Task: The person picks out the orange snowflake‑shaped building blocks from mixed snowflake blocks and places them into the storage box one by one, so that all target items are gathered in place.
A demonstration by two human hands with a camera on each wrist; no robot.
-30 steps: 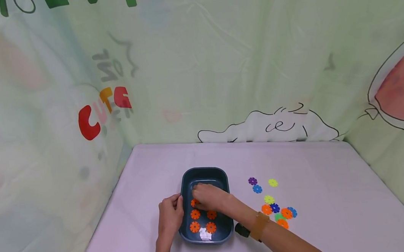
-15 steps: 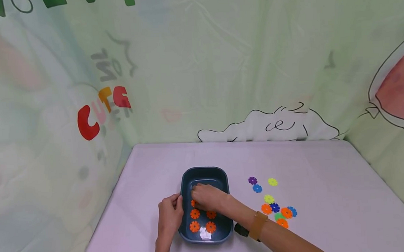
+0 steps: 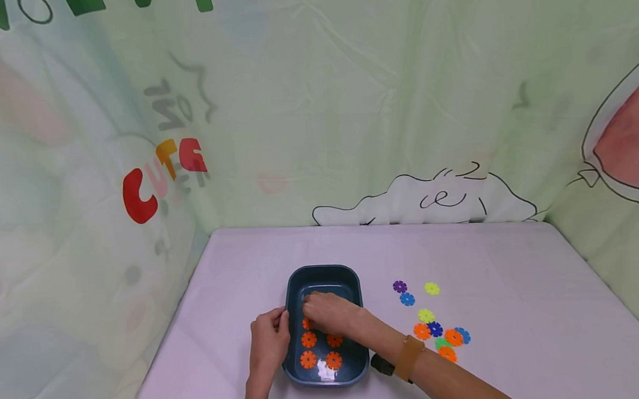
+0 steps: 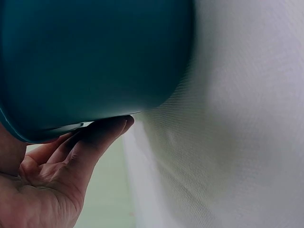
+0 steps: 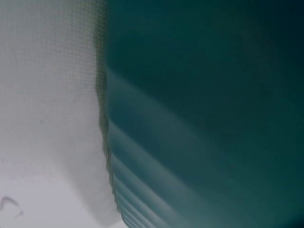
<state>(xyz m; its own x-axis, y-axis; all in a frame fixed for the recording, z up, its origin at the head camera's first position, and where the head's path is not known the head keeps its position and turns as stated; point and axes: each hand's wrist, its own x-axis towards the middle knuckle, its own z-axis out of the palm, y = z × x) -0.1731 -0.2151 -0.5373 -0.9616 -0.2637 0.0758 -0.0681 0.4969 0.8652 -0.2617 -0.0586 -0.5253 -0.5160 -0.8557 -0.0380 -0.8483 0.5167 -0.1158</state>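
A dark blue rectangular tray (image 3: pixel 327 380) stands on the table with its long side running away from me. My left hand (image 3: pixel 269 341) holds its left rim; in the left wrist view the fingers (image 4: pixel 102 135) of this hand lie against the outer wall. My right hand (image 3: pixel 331 313) reaches over the right rim into the tray, knuckles up, its fingertips hidden low over the tray floor. I cannot tell what they hold. Orange notched discs (image 3: pixel 308 339) lie in two columns on the tray floor, one (image 3: pixel 306 324) partly covered by the right hand.
Right of the tray, loose notched discs lie scattered: purple (image 3: pixel 400 286), light blue (image 3: pixel 407 299), yellow (image 3: pixel 431 289), dark blue (image 3: pixel 435 329), green (image 3: pixel 442 342) and orange (image 3: pixel 421 331). Some overlap. A printed curtain (image 3: pixel 315 115) surrounds the white table (image 3: pixel 519 285) at the back and sides.
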